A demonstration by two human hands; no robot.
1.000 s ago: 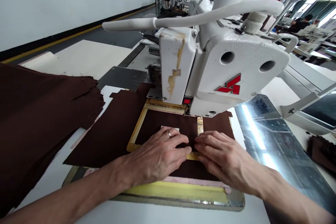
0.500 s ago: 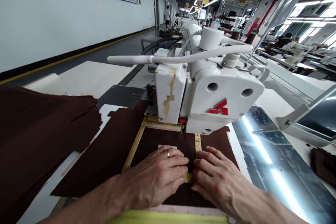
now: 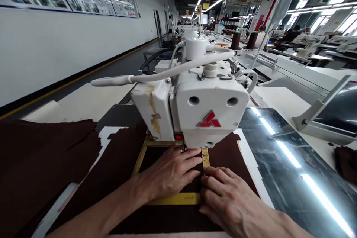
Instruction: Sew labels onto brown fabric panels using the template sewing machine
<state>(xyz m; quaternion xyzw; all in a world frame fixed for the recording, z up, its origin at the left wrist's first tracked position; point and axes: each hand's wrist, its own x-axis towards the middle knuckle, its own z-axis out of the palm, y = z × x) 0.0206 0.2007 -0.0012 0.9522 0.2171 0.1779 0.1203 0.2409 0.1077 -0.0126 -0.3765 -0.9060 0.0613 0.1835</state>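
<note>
My left hand point(image 3: 175, 167) lies palm down on dark brown fabric point(image 3: 228, 160), inside a yellow rectangular frame point(image 3: 178, 198). Its fingers are stretched out towards the right bar, and the ring finger is close under the white sewing machine head point(image 3: 212, 98). My right hand point(image 3: 230, 197) rests on the frame's near right corner, fingers loosely bent and thumb apart, covering that corner. The needle area is mostly hidden behind my left fingers and the machine head.
Another brown fabric piece point(image 3: 41, 156) spreads over the left side. A shiny dark plate point(image 3: 281, 171) reflects ceiling lights at right, beside a tilted dark panel point(image 3: 340, 108). Brown thread cones point(image 3: 235, 41) stand behind the machine. Other people sit farther back.
My left hand has slid forward towards the needle area, covering a small white piece seen before. More of the frame's near bar shows. The camera view has shifted.
</note>
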